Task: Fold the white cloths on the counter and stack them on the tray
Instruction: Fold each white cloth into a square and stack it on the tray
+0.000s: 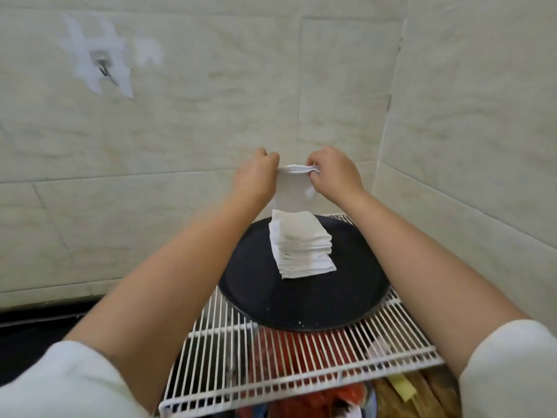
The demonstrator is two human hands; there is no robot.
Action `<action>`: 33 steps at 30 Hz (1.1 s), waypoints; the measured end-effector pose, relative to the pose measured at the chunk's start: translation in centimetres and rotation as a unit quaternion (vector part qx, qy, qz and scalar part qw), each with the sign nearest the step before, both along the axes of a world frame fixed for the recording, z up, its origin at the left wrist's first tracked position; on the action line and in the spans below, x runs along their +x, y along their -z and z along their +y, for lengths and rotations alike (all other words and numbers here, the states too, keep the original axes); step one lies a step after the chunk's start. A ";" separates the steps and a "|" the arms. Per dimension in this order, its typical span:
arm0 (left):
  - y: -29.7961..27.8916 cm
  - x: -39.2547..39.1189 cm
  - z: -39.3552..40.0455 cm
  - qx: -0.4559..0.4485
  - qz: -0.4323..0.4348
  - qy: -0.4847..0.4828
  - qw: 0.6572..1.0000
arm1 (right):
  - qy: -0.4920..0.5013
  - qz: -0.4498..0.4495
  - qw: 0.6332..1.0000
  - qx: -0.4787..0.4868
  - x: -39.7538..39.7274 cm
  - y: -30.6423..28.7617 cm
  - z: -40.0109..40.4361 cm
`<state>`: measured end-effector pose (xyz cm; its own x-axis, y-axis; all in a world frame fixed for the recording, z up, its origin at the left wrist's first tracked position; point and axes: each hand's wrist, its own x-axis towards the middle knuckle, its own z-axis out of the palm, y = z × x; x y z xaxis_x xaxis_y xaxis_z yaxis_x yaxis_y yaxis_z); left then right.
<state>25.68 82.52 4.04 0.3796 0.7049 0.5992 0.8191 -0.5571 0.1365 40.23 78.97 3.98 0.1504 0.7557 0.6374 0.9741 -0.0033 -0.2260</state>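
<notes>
Hands are raised in front of the tiled wall (211, 116), above the far side of the tray. The left hand (254, 176) and the right hand (336, 173) hold one white cloth (294, 188) between them. Each hand pinches one end of its folded top edge with curled fingers, so both grips are narrow and closed on the fabric. The cloth hangs down from the fingers as a small flat piece, and its lower edge ends just above the stack, not touching it as far as I can see.

Under the hands a round black tray (301, 303) lies on a white wire shelf (301, 357). On the far part of the tray stands a stack of folded white cloths (301, 245). The stack is many layers high, and the layers are slightly shifted, so the lower ones stick out toward the camera. Some small white crumbs lie on the near rim of the tray.

Both forearms are bare, and white sleeves (512, 372) cover the upper arms. Through the wires of the shelf red things (283, 351) are seen below, but they are blurred and I cannot tell what they are. On the wall at the upper left a small metal hook (104, 69) is fixed with strips of white tape.
</notes>
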 end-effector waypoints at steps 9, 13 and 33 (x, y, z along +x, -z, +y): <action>7.5 2.0 1.5 -0.009 0.296 0.035 0.955 | -0.085 -0.081 0.991 -0.070 4.4 10.9 0.8; 7.1 1.4 0.7 0.059 0.268 0.091 0.957 | -0.116 -0.053 0.991 -0.032 4.9 11.6 0.3; 7.5 -17.4 -5.8 -0.118 0.116 -0.217 0.962 | -0.231 -0.070 0.960 -0.143 -14.1 6.2 -0.5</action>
<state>8.29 76.77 -3.51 0.1230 0.9329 0.3385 0.9913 -0.1316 0.0025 26.16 78.50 -2.27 -0.3147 0.8679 0.3843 0.9072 0.3942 -0.1473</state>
